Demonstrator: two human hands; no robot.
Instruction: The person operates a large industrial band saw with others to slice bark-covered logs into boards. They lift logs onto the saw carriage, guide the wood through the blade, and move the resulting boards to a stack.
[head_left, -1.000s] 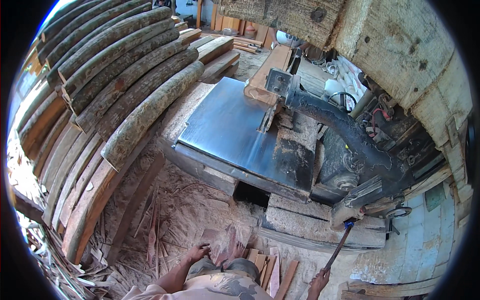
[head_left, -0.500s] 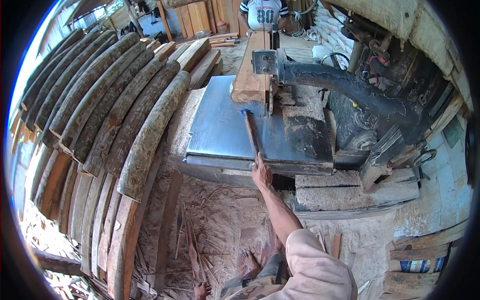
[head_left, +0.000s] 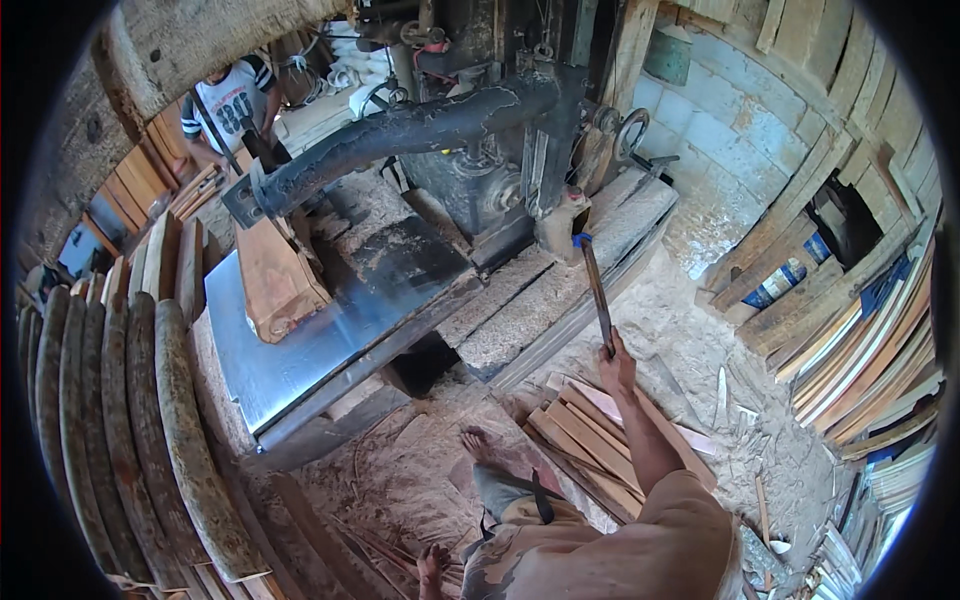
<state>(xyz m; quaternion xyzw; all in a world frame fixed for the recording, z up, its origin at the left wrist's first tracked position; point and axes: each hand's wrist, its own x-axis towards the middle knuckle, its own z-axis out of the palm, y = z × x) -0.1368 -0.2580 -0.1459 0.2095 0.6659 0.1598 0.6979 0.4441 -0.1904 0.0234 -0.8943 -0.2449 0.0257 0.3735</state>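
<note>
My right hand (head_left: 618,362) grips a long stick (head_left: 596,293), its blue-tipped far end touching the sawdust-covered boards (head_left: 560,290) beside the saw table (head_left: 300,345). My left hand (head_left: 433,563) hangs low, grip unclear. Sawdust lies thick; clearing looks barely begun.

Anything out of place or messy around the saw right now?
Sawdust lies thick over the planks beside the metal saw table and across the floor. Loose offcut boards sit in an untidy heap underfoot, near the bare foot. The right hand holds a blue-tipped stick toward the machine.
</note>
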